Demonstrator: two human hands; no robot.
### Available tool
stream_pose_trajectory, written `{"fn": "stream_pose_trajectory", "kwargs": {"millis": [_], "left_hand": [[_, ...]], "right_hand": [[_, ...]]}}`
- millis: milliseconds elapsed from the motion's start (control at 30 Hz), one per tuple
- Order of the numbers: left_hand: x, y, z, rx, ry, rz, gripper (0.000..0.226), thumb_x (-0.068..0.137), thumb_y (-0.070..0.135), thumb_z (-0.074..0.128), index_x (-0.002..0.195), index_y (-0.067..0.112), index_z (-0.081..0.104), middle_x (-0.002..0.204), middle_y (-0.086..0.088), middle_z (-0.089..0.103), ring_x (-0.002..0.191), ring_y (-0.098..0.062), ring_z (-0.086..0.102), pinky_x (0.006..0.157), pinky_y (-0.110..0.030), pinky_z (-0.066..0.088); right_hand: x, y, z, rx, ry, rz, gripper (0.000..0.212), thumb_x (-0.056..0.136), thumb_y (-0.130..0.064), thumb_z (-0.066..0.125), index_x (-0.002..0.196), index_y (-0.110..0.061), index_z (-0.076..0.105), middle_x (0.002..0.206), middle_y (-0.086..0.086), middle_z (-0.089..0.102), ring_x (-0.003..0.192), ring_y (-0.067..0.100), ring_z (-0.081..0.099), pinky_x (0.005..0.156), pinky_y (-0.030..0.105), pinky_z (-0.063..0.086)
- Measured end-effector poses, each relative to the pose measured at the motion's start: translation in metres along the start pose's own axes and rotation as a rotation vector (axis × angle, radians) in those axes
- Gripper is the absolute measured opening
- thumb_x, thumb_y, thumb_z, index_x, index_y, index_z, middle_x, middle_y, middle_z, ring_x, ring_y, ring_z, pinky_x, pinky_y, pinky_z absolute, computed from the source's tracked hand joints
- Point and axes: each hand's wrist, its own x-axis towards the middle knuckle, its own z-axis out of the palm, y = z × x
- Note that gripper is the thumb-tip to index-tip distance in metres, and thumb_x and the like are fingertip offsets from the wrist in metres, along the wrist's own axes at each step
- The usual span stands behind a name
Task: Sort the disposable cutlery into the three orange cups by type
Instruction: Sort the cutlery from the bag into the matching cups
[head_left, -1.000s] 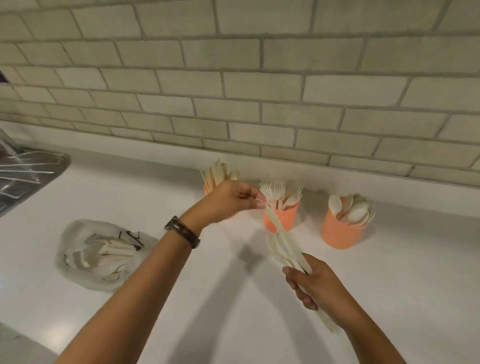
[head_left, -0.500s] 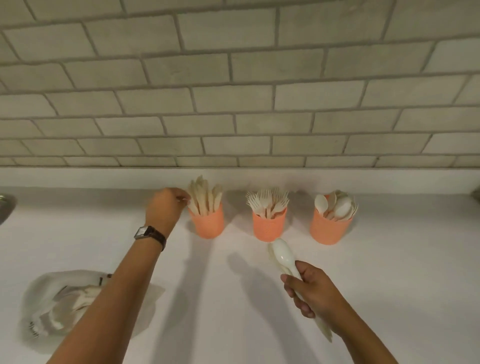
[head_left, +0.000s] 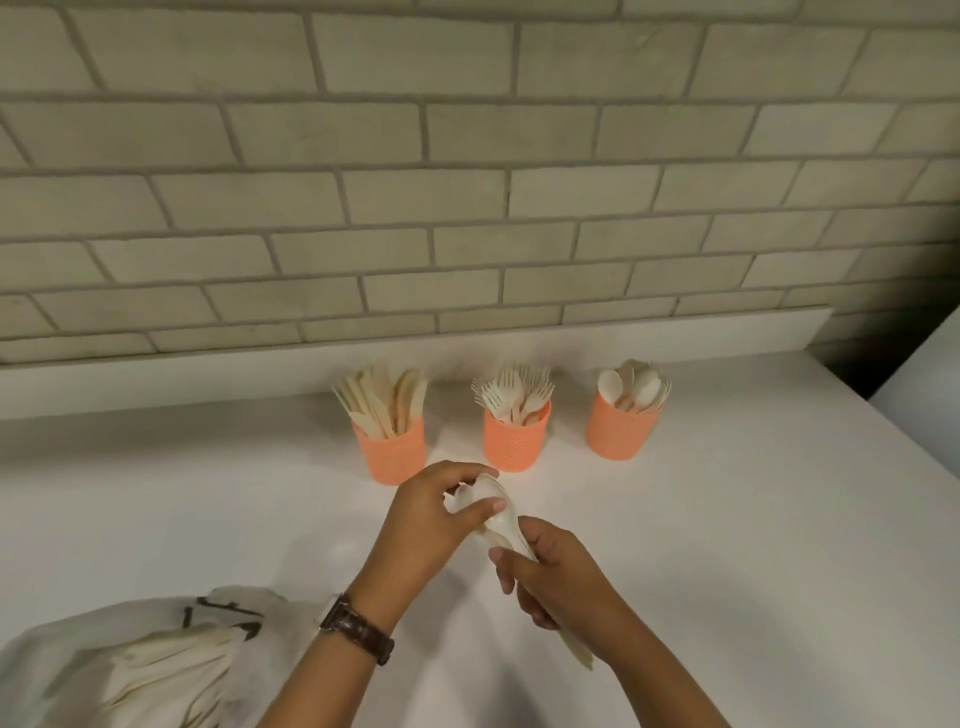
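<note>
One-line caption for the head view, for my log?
Left hand and right hand hold a cutlery bundle before the knife cup, fork cup and spoon cup.

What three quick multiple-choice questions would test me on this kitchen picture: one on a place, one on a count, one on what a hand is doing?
1. Where are the forks?
A. the cup on the left
B. the middle cup
C. the cup on the right

2. How many orange cups stand on the counter?
A. two
B. three
C. four

3. What is the left hand doing?
A. lying flat on the counter
B. hanging idle, holding nothing
C. pinching the spoons that the right hand grips

Answers:
1 B: tines show above the middle cup's rim.
2 B: three stand in a row.
3 C: its thumb and fingers close round the bowl end of the spoons.
</note>
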Motion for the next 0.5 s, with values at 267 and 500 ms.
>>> {"fn": "stream_pose_trajectory", "kwargs": {"millis": [267,500], "left_hand": [[0.006,-0.003,-0.022,-0.148,-0.023,-0.025,0.010,0.077,0.015,0.072,0.081,0.024,0.074,0.090,0.007,0.072,0.081,0.002,0.061,0.070,-0.002,0.040],[0.035,0.024,-0.026,-0.254,-0.027,-0.027,0.017,0.078,0.005,0.069,0.076,0.022,0.071,0.057,0.020,0.067,0.055,0.006,0.059,0.057,-0.004,0.042]], "right_hand": [[-0.004,-0.006,0.007,0.092,-0.016,-0.036,0.037,0.101,-0.037,0.038,0.091,-0.006,0.057,0.063,0.002,0.055,0.041,0.011,0.036,0.042,0.020,0.026],[-0.003,-0.002,-0.026,0.147,-0.028,-0.060,0.032,0.101,-0.031,0.038,0.077,-0.019,0.055,0.062,0.004,0.051,0.041,0.013,0.031,0.043,0.022,0.021]]}}
